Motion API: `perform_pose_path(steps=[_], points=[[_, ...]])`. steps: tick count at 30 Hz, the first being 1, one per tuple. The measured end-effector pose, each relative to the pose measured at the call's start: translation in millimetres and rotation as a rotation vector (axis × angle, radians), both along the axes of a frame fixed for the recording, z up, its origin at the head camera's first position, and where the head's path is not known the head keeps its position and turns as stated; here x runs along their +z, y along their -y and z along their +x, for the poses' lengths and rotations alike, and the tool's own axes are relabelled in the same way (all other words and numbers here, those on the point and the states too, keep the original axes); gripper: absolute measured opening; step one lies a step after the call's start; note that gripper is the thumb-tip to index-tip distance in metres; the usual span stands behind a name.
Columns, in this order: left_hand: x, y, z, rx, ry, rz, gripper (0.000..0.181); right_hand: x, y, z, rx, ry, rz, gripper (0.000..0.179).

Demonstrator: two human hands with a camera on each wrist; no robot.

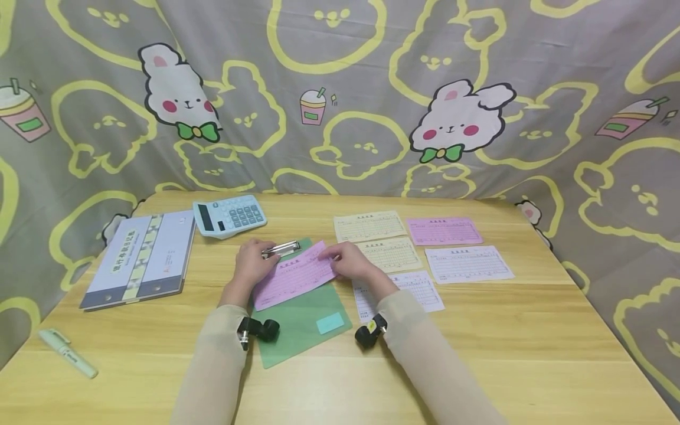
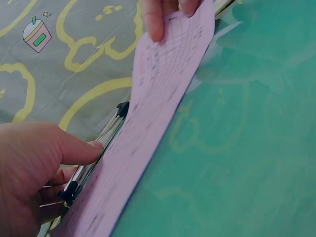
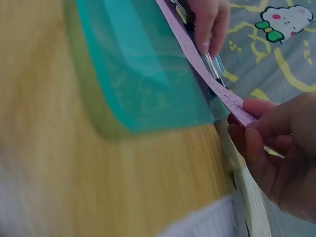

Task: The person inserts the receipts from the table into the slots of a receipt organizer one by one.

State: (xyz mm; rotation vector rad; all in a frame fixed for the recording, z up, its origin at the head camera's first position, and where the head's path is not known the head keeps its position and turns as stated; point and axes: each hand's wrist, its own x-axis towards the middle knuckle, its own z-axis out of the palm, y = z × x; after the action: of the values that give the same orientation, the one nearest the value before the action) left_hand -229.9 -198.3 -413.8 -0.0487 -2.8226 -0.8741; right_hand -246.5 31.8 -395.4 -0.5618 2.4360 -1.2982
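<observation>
A green translucent clipboard (image 1: 294, 339) lies on the table, its metal clip (image 1: 289, 247) at the far edge. My left hand (image 1: 251, 264) grips that clip, the thumb pressed on its top in the left wrist view and the fingers curled below. A pink printed slip (image 1: 297, 276) lies aslant over the upper part of the clipboard, along the clip. My right hand (image 3: 281, 143) pinches the slip's right end between thumb and fingers, and that end bends upward in the left wrist view. A small cyan rectangle (image 1: 330, 323) shows on the clipboard's lower right.
To the right lie two yellow slips (image 1: 366, 227), another pink slip (image 1: 445, 231), and white slips (image 1: 468, 264), one partly under my right forearm. A blue calculator (image 1: 229, 216) and a grey-blue ledger book (image 1: 140, 257) are at the left. A highlighter (image 1: 68, 353) lies near left.
</observation>
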Motion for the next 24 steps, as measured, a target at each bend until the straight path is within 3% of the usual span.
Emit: perform_pose_path(steps=[4,13,19,24], points=[[1.2,-0.8,0.3,-0.001,-0.010,-0.003,0.035,0.5,9,2.7,-0.011,-0.013,0.008,0.036],[0.3,-2.2,0.6,-0.020,-0.037,-0.039,0.035,-6.1,25,6.9,-0.117,0.010,-0.012,0.026],[-5.6,0.0,-3.8,-0.064,-0.076,-0.065,0.033,-8.3,28,10.1,-0.153,0.044,-0.053,0.033],[-5.5,0.3,-6.1,-0.107,-0.087,-0.158,0.033,-7.7,28,11.1,-0.167,0.071,-0.097,0.040]])
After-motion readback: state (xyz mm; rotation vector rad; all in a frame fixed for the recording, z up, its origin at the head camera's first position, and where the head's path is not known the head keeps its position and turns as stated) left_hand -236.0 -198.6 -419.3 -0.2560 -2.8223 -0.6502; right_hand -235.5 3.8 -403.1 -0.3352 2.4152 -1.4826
